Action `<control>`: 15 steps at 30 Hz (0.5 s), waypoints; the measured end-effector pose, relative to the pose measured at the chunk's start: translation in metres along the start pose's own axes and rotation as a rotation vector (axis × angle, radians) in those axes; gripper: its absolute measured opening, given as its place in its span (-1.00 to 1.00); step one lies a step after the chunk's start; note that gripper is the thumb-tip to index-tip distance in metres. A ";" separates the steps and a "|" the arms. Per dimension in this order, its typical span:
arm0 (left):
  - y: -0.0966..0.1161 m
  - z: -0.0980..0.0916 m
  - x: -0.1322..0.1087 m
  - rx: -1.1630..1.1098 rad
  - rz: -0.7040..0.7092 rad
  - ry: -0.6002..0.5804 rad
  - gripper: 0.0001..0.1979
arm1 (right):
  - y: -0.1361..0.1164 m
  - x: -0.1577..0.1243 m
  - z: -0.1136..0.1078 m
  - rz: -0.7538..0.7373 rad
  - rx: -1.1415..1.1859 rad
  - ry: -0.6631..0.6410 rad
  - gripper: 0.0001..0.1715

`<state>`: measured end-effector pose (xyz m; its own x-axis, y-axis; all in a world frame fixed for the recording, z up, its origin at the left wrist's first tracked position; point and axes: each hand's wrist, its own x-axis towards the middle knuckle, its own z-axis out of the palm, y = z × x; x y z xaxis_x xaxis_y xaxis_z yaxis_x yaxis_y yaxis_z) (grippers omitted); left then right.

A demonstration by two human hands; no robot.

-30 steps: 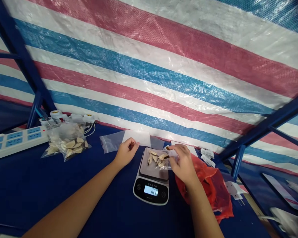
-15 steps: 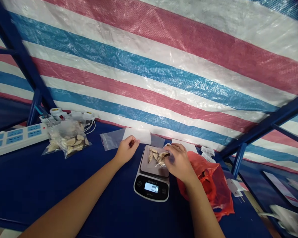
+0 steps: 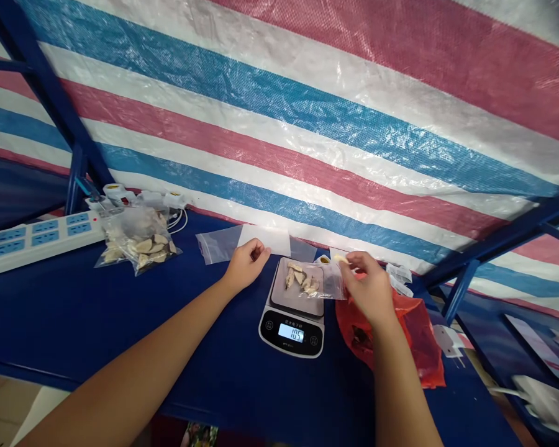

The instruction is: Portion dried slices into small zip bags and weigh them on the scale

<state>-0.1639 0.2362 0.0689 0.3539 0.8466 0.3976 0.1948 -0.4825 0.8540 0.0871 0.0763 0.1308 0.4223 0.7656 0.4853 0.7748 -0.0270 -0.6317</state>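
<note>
A small digital scale (image 3: 292, 329) stands on the blue table (image 3: 74, 323) and reads 105. On its platform lies a clear bag holding several pale dried slices (image 3: 302, 280). My right hand (image 3: 368, 287) hovers just right of the platform, above a red plastic bag (image 3: 412, 338), with a small pale piece pinched between its fingertips. My left hand (image 3: 248, 264) rests loosely curled on the table left of the scale, next to empty clear zip bags (image 3: 246, 241); it holds nothing that I can see.
A filled clear bag of slices (image 3: 137, 243) lies at the left beside a white power strip (image 3: 32, 239) and chargers. Small white sachets (image 3: 398, 276) sit behind the red bag. A striped tarp (image 3: 307, 124) backs the table, with blue frame bars (image 3: 494, 245) on both sides.
My right hand has lifted off the bag on the scale and moved right, now pinching a small piece. The reading went from 104 to 105. The view tilted down slightly.
</note>
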 end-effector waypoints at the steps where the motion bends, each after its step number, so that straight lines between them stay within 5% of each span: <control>1: 0.002 0.000 -0.001 0.004 0.012 -0.015 -0.68 | 0.009 0.003 -0.007 0.106 -0.036 0.058 -0.71; 6: 0.013 0.000 -0.006 0.025 0.108 -0.106 -0.84 | 0.044 0.008 -0.033 0.282 -0.115 -0.040 -0.60; 15: 0.016 0.003 -0.009 0.092 0.276 -0.240 -0.84 | 0.031 0.003 -0.030 0.277 0.058 -0.344 -0.67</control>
<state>-0.1618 0.2202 0.0776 0.6069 0.6101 0.5094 0.1395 -0.7127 0.6875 0.1264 0.0582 0.1303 0.4214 0.9042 0.0694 0.6228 -0.2330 -0.7469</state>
